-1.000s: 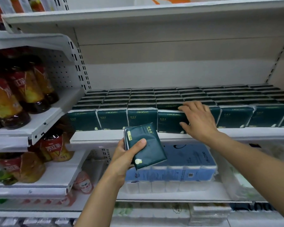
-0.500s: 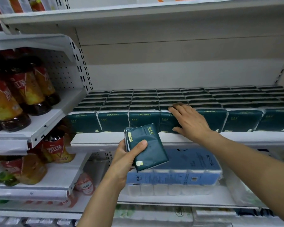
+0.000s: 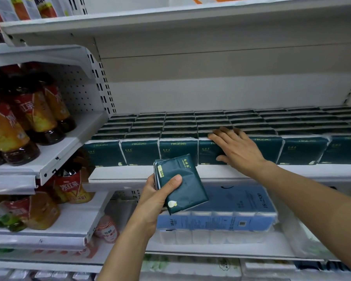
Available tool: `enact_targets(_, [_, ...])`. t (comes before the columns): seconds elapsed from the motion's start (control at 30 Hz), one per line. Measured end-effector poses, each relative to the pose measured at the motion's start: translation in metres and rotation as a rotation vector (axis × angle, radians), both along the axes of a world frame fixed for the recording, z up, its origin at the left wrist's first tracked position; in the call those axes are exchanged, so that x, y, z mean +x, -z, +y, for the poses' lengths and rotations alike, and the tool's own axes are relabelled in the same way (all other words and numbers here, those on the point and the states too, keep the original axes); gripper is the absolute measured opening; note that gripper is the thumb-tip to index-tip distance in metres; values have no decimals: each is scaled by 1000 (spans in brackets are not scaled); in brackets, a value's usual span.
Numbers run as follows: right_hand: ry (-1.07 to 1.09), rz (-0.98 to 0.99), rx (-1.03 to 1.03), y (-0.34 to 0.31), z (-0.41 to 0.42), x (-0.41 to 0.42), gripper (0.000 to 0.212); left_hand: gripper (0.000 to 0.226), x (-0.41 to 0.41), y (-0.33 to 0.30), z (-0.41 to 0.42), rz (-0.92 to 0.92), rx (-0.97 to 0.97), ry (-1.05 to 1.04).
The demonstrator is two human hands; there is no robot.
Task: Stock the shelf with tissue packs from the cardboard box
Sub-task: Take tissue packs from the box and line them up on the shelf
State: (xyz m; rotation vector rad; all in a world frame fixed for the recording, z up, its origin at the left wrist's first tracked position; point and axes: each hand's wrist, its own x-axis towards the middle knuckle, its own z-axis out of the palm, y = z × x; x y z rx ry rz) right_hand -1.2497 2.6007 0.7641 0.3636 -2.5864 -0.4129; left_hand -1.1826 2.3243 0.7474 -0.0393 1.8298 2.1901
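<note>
On the far left, bottles of iced tea (image 3: 28, 114) fill two side shelves; too many overlap to count. The middle shelf (image 3: 118, 175) holds dark green tissue packs (image 3: 140, 152) standing in a front row of seven visible faces, with about five more rows behind. Below it, the left hand (image 3: 154, 201) grips a small stack of held packs (image 3: 180, 183), at least two by their edges, thumb pressed on the top one, tilted in front of the shelf lip. Under them lies one blue toilet-roll bundle (image 3: 241, 207). To the right, the right hand (image 3: 237, 149) lies flat with straight fingers on the fourth front pack. It has slid slightly leftward along the row since a second ago; the held packs have barely shifted.
</note>
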Motion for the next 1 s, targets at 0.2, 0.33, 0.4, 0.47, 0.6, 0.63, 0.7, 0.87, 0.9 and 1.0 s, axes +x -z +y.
enact_targets(0.2, [-48, 124, -52, 3, -1, 4, 67, 77, 1, 2, -2, -4, 5, -7])
enact_targets(0.33, [-187, 111, 39, 4, -15, 2, 61, 75, 3, 2, -3, -6, 14, -9])
enact_targets(0.4, [-233, 91, 81, 8, -21, -1, 57, 74, 4, 2, -4, -6, 17, -18])
enact_targets(0.47, [-243, 118, 49, 8, -26, -1, 55, 76, 5, 1, -7, -7, 29, -37])
enact_targets(0.6, [-393, 133, -181, -4, -48, 8, 46, 80, 3, 0, -9, -19, 49, -74])
enact_targets(0.63, [-414, 69, -304, -11, -57, 12, 49, 82, 2, 0, -9, -23, 60, -84])
enact_targets(0.7, [-372, -108, -595, -23, -78, 18, 63, 84, 1, -2, -10, -29, 82, -110])
enact_targets(0.87, [-360, -690, -1078, -43, -110, 18, 60, 93, -1, -6, -10, 2, 180, -244])
enact_targets(0.9, [-367, -787, -1084, -44, -112, 17, 60, 93, -1, -7, -10, 14, 196, -263])
enact_targets(1.0, [-381, -999, -1094, -42, -117, 12, 65, 96, -2, -6, -14, 32, 233, -346])
